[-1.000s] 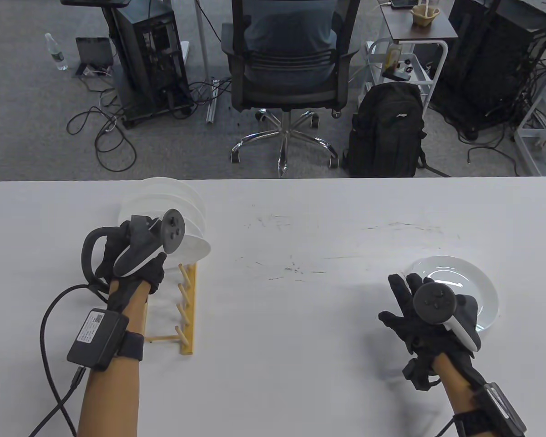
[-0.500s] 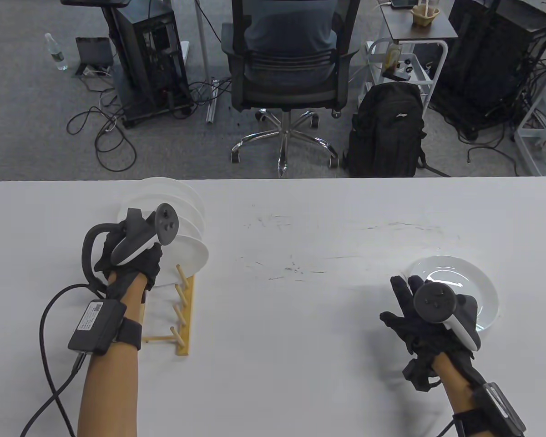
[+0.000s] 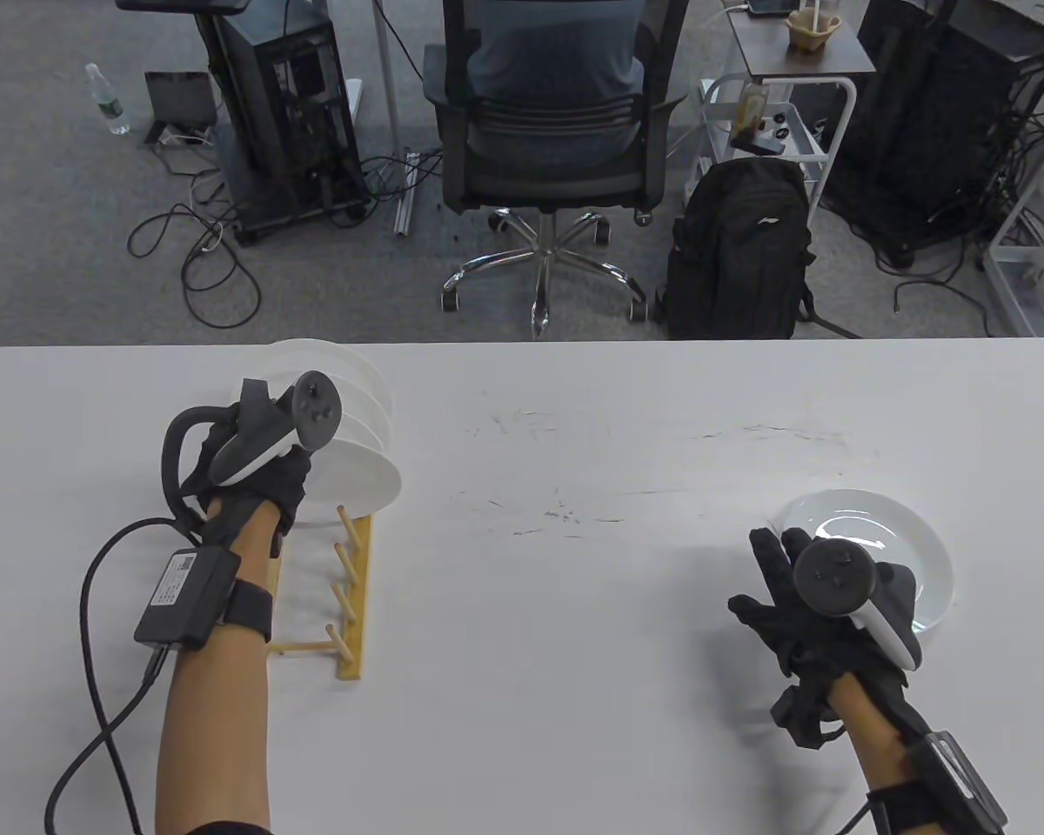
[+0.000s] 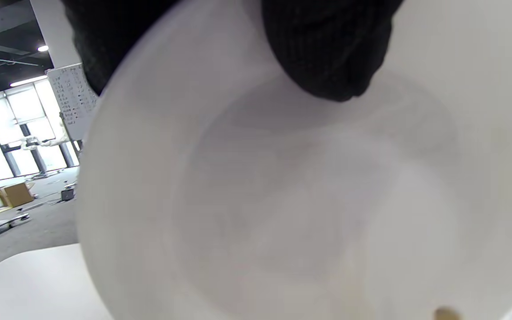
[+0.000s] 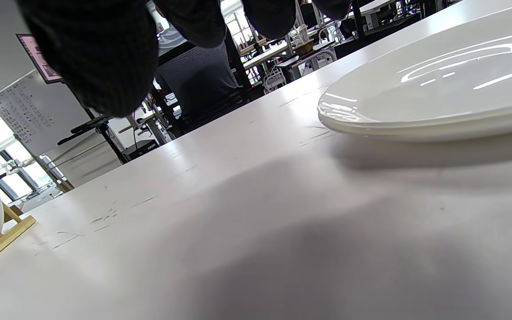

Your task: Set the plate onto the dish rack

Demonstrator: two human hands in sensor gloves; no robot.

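Seating a plate [image 3: 361, 477] in the rack [image 3: 352, 600], left hand [image 3: 257, 487] pinching its rim; right hand [image 3: 800, 609] spread beside another plate [image 3: 918, 544], lower right.

White plates [image 3: 361, 474] stand in a pale wooden rack [image 3: 352, 600] at 9 o'clock; black-gloved hands [image 3: 261, 496], a white surface [image 3: 574, 609], another glossy white plate [image 3: 879, 539] at 3 o'clock.

Black knit gloves on left hand [image 3: 265, 496] and right hand [image 3: 800, 622], grey-white trackers, bare forearms, black wrist boxes, braided black cable
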